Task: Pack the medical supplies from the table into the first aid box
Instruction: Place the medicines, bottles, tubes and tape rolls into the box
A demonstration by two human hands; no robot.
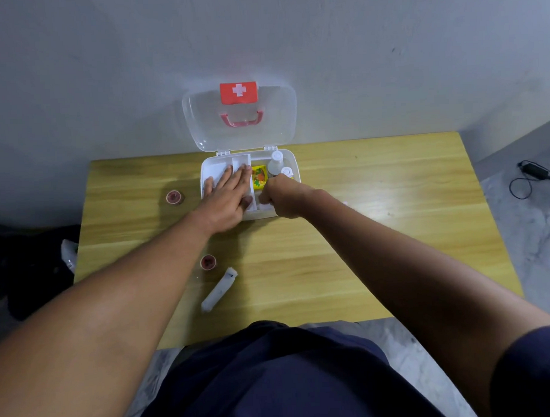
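The first aid box (208,168) sits at the far edge of the table (377,236), its long axis running left to right. Its clear lid (264,130) stands open against the wall (387,64), red cross label (238,92) at the top. Inside, a yellow packet (259,176) and two clear bottles (276,162) stand in the right half. Still out on the table, a white wrapped roll (220,289) lies near the front edge, pointing from near left to far right, with two small reddish rolls (175,197) to its left and beyond. The table is pale wood, the wall grey, the floor marbled, and a black cable (529,176) lies at right. The left hand (228,197) lies flat on the box's white tray (239,161), fingers straight and slightly spread. The right hand (282,198) reaches into the near right part of the box with fingers curled; what it grips, if anything, cannot be told.
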